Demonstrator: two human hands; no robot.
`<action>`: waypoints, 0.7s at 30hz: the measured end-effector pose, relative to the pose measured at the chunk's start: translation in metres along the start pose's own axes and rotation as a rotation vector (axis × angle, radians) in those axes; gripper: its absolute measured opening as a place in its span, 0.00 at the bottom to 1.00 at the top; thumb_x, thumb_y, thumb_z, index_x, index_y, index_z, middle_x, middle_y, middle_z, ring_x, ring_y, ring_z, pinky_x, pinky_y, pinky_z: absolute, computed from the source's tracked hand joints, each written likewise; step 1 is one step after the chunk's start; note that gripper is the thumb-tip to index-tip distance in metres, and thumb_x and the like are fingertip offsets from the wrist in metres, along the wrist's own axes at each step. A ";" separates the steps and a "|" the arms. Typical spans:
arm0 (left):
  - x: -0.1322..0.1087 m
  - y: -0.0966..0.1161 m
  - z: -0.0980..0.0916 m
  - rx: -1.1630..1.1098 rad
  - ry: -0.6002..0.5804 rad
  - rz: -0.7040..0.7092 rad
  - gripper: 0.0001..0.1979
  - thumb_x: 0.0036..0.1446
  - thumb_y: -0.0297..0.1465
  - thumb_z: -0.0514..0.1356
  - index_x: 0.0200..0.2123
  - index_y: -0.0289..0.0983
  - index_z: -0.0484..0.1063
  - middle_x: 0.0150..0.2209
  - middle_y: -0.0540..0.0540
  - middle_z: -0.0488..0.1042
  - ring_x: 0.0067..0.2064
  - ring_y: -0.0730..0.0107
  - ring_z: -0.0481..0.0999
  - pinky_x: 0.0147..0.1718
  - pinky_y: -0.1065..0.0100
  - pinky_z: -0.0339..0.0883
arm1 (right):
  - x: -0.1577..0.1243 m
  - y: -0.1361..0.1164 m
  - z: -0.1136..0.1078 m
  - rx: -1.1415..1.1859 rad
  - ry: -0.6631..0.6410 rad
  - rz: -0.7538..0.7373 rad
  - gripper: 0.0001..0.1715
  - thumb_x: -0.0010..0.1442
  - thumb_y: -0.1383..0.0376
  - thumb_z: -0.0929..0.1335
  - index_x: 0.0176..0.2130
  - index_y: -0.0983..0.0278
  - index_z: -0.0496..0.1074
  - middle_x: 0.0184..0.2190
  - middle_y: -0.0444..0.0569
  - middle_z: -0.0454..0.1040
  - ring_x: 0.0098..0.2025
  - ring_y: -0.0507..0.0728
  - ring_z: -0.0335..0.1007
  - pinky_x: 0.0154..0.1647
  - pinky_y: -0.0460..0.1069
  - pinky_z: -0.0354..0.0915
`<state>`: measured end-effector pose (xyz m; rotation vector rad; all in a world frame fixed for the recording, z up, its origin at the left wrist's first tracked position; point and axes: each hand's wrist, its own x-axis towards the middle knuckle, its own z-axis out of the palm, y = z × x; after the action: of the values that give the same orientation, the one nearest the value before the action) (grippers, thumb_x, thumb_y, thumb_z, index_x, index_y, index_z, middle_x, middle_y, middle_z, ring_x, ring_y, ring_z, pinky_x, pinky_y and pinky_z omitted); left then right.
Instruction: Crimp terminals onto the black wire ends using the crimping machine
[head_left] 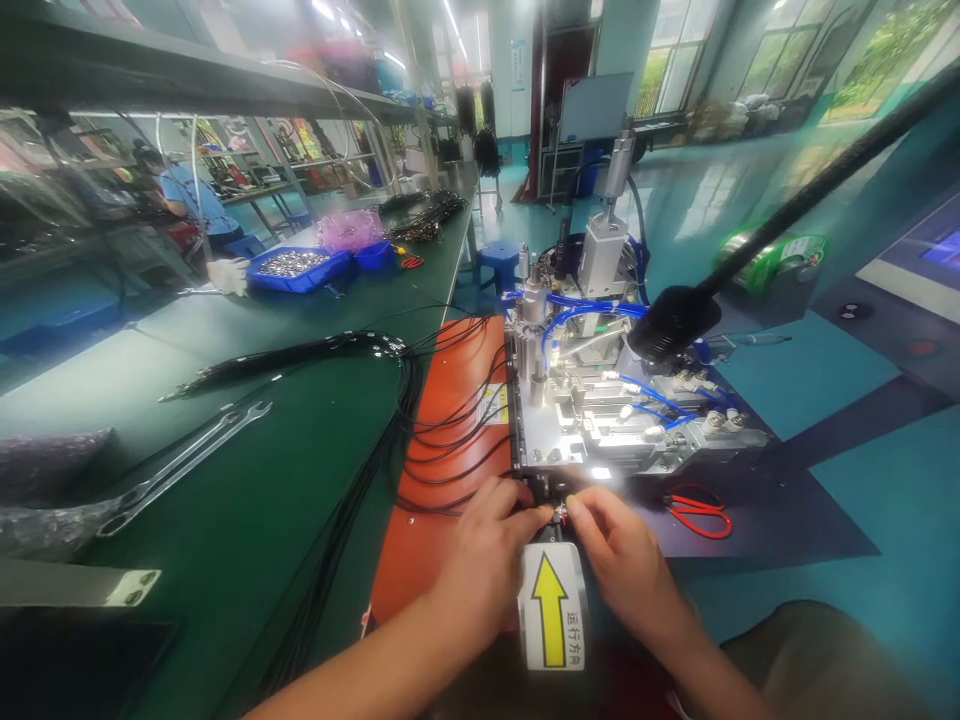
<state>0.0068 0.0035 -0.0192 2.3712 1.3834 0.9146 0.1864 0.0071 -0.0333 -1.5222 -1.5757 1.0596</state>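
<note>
My left hand (484,545) is at the near end of the machine's black rail, its fingers closed and bent toward the middle. What they grip is hidden. Opposite it, my right hand (622,550) pinches a small shiny metal part (560,514) between thumb and forefinger. Its kind is too small to make out. Just below both hands sits a white label (551,610) with a yellow arrow. Thin black cables (450,462) run across the orange panel (420,565) toward the rail, left of my hands. Beyond them stands the metal machine (600,400) with blue air tubes.
Red-handled scissors (701,512) lie right of my hands. On the green bench (247,520) are two wrenches (187,465), a cable bundle (300,352) and a blue tray (296,270) of small metal parts. A black arm (795,200) slants over the machine. A person (199,195) sits far left.
</note>
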 end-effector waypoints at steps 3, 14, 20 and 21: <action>0.002 0.002 -0.002 0.013 -0.015 -0.008 0.11 0.62 0.23 0.58 0.44 0.39 0.78 0.38 0.44 0.72 0.40 0.64 0.69 0.36 0.65 0.67 | 0.000 0.001 0.002 -0.012 0.017 -0.021 0.19 0.68 0.53 0.60 0.32 0.60 0.69 0.27 0.45 0.74 0.30 0.57 0.69 0.30 0.48 0.62; 0.002 0.005 -0.005 0.057 -0.091 -0.069 0.19 0.56 0.15 0.57 0.44 0.40 0.78 0.38 0.45 0.71 0.40 0.63 0.69 0.38 0.64 0.68 | -0.003 0.007 -0.006 -0.009 0.031 0.036 0.20 0.66 0.51 0.62 0.35 0.61 0.74 0.29 0.46 0.76 0.31 0.57 0.70 0.31 0.48 0.64; 0.001 0.004 -0.005 0.054 -0.107 -0.068 0.20 0.54 0.15 0.58 0.45 0.40 0.78 0.40 0.44 0.71 0.41 0.62 0.69 0.39 0.63 0.68 | -0.009 0.006 -0.012 0.099 -0.118 0.012 0.17 0.63 0.54 0.66 0.38 0.62 0.79 0.34 0.49 0.81 0.38 0.60 0.76 0.36 0.49 0.69; 0.001 0.004 -0.005 0.057 -0.108 -0.071 0.20 0.55 0.16 0.58 0.45 0.40 0.78 0.40 0.44 0.70 0.41 0.62 0.69 0.39 0.63 0.68 | -0.008 0.005 -0.012 0.127 -0.133 0.017 0.17 0.62 0.55 0.66 0.38 0.63 0.80 0.34 0.49 0.82 0.38 0.60 0.77 0.37 0.49 0.69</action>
<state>0.0068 0.0017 -0.0126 2.3580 1.4599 0.7272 0.1998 0.0000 -0.0324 -1.4074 -1.5547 1.2687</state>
